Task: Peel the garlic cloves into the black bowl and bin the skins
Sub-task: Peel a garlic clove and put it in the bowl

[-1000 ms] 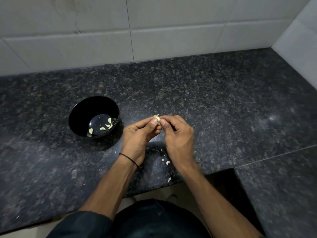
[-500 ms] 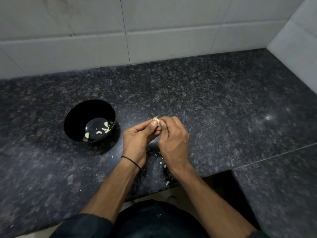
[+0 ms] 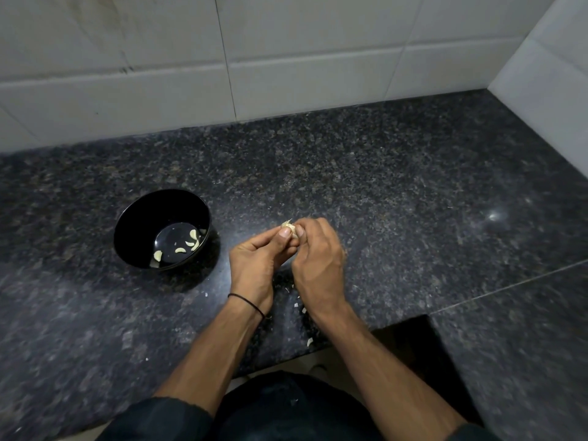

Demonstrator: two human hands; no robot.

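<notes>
Both hands on one clove

Head view: left hand (image 3: 254, 259) and right hand (image 3: 318, 259) pinch a clove (image 3: 290, 229) together above the counter (image 3: 397, 202). Bowl (image 3: 133, 230) sits left of the hands, peeled cloves (image 3: 180, 249) inside. Skins (image 3: 302, 308) lie under the wrists.

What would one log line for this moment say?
step: peeling | left hand: pinches garlic clove | right hand: pinches it too | black bowl: holds peeled cloves | skin bits: on countertop
</notes>
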